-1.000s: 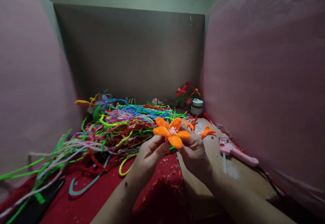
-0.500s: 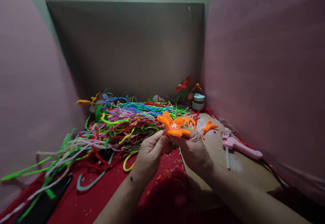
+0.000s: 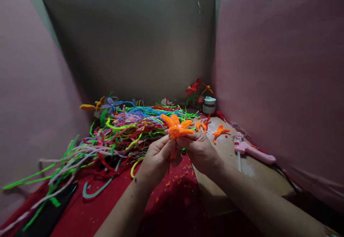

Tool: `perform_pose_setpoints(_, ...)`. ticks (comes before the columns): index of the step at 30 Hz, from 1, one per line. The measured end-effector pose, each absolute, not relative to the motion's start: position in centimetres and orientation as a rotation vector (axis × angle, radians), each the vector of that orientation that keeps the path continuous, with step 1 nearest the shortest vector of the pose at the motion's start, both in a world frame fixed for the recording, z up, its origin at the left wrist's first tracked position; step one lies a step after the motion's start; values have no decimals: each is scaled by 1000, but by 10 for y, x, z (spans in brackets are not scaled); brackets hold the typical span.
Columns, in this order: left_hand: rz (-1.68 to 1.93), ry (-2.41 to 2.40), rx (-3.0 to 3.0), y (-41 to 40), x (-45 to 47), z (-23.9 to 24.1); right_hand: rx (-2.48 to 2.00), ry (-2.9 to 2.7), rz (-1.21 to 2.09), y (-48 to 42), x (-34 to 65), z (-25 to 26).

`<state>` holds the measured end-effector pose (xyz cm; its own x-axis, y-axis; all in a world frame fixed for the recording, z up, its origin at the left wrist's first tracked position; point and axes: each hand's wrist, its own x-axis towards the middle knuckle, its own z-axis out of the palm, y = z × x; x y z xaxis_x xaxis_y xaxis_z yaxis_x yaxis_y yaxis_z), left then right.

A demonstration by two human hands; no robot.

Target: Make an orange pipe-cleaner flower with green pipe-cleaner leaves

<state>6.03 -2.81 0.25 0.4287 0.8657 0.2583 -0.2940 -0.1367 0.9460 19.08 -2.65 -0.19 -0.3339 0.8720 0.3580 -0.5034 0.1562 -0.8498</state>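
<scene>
An orange pipe-cleaner flower [image 3: 176, 126] with several petals and a pale centre is held up in front of me. My left hand [image 3: 159, 154] pinches it from below on the left, thumb and fingers closed. From the right, my right hand [image 3: 200, 149] grips the base of the petals. A short orange stem with a thin dark end hangs down between the hands. Part of the flower's underside is hidden by my fingers. Beyond the right hand, another orange pipe-cleaner piece [image 3: 220, 132] lies on the brown board [image 3: 215, 190].
A large heap of coloured pipe cleaners [image 3: 134, 126] lies at the left and back. The pink glue gun [image 3: 254, 151] rests on the board at right. Behind are a lidded jar [image 3: 209, 106] and red flowers [image 3: 192, 89]. A dark flat object [image 3: 51, 212] lies at lower left.
The flower has tipped, its petals now pointing more upward, and it has shifted slightly left. Its stem now shows below the fingers. Both hands keep hold of it.
</scene>
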Motion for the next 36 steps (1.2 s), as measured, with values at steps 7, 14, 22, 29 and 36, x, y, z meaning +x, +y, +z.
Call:
perform_pose_setpoints(7, 1030, 474, 1259, -27, 59, 3, -379, -1241, 1608, -22, 194, 3)
perform_pose_setpoints(14, 999, 517, 1282, -25, 57, 0, -381, -1258, 1586, -24, 195, 4)
perform_pose_setpoints(22, 1059, 637, 1464, -25, 57, -3, -351, -1305, 1486, -21, 196, -6)
perform_pose_setpoints(29, 1141, 540, 1329, -28, 55, 8, -464, -1366, 1407, -22, 205, 12)
perform_pose_setpoints(36, 1384, 372, 975, -15, 38, 23, -924, -1379, 961, 4, 241, 27)
